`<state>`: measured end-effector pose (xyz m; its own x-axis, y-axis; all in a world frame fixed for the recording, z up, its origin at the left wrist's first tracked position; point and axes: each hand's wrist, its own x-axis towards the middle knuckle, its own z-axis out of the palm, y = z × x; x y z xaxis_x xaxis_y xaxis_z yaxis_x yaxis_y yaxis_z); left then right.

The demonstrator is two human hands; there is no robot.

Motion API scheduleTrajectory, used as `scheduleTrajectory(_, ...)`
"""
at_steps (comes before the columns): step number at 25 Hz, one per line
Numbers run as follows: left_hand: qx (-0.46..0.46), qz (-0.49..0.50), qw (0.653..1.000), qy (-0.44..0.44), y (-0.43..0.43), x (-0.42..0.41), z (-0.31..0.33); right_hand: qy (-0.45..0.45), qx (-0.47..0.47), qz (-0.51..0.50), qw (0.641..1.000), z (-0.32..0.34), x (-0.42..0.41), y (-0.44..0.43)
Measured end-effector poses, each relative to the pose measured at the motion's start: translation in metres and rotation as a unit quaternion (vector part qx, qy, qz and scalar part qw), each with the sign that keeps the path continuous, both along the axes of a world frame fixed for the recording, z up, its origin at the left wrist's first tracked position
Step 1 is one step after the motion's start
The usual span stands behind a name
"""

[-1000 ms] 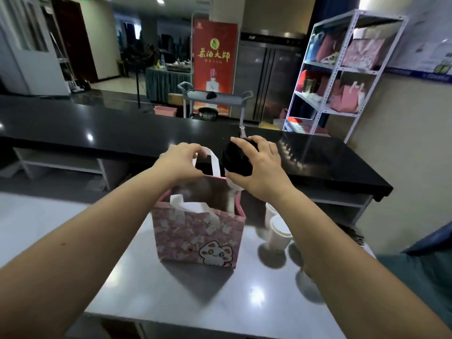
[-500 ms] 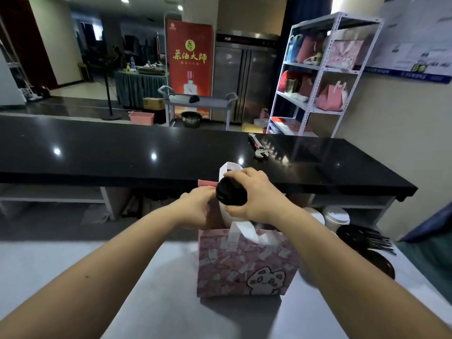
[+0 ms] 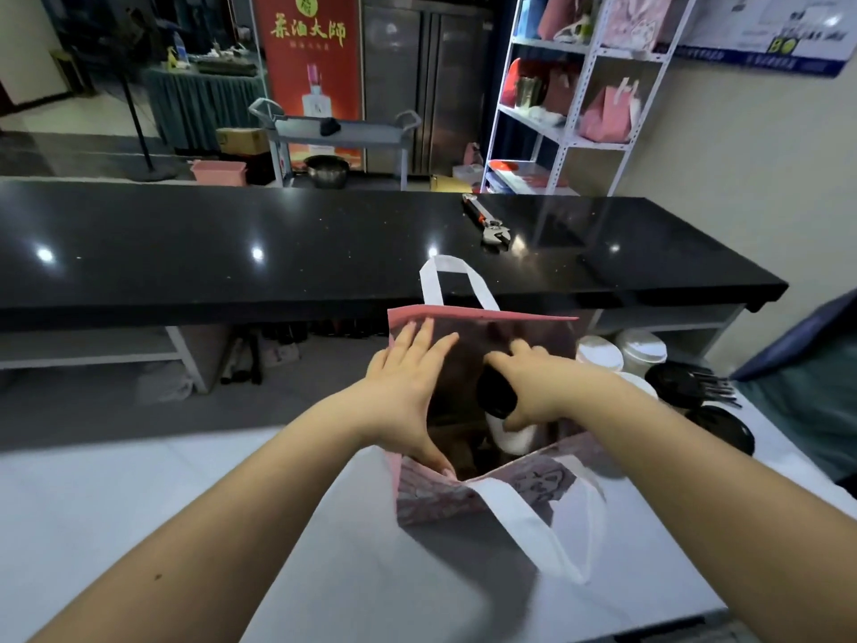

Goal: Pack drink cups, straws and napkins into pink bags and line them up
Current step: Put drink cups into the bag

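Note:
A pink patterned bag (image 3: 436, 498) with white handles stands open on the grey table (image 3: 324, 573). My left hand (image 3: 408, 387) spreads flat against the bag's left inner wall, holding the mouth open. My right hand (image 3: 533, 387) grips a white drink cup with a black lid (image 3: 498, 396) and holds it inside the bag, below the rim. The bag's bottom is dark and hidden.
White cups (image 3: 600, 357) and black lids (image 3: 674, 387) stand on the table right of the bag. Behind runs a long black counter (image 3: 232, 252) with a wrench (image 3: 487, 222). A white shelf rack (image 3: 575, 85) with pink bags stands at the back right.
The cup has gone down from above the bag's rim into the bag. My left hand has moved from the rim onto the inner wall. The view has tilted downward.

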<state>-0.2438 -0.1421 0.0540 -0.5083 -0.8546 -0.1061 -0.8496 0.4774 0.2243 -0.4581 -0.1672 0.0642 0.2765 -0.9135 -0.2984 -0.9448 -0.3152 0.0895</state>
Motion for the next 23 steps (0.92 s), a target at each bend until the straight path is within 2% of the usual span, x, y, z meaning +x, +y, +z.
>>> scheduleTrajectory(4,-0.031,-0.007,0.999,0.009,0.008,0.002,-0.002,-0.075,0.015,0.034,0.997,-0.012,0.021,-0.009)
scheduleTrajectory(8,-0.041,-0.008,0.999,0.018,0.015,0.001,-0.001,-0.147,0.071,0.036,0.986,-0.029,0.035,-0.007)
scheduleTrajectory(18,-0.081,0.012,0.997,-0.015,0.018,-0.006,0.000,-0.010,0.064,0.131,0.989,-0.074,0.033,0.014)
scheduleTrajectory(23,-0.076,0.024,0.997,-0.009,0.016,-0.006,-0.005,0.007,0.058,0.110,0.992,-0.092,0.036,0.015)
